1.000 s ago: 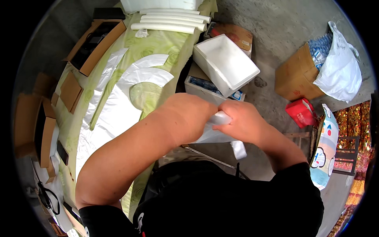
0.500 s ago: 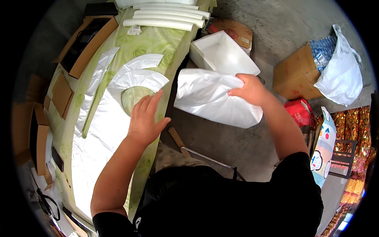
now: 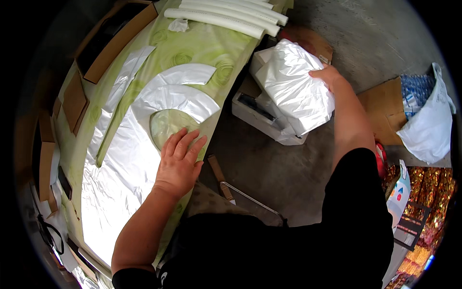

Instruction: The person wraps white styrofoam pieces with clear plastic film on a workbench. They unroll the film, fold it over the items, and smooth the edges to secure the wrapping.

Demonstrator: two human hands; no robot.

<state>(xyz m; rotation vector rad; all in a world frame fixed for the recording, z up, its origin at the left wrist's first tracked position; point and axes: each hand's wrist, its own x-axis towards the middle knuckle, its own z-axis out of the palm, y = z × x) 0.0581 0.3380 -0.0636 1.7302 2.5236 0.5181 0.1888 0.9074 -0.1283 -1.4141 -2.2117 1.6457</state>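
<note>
You are looking through one wide fisheye camera worn on your head, aimed steeply down past your chest. Your dark-sleeved arms enter from the lower edge and reach upward into the frame. The view sits close above the surface (image 3: 202, 45), which runs along the left half with its edge bent by the lens, and it takes in the concrete floor (image 3: 269, 164) on the right. Your left hand (image 3: 179, 161) lies near the middle, your right hand (image 3: 329, 77) higher and farther right. A black rim rings the picture. No second view is given.
</note>
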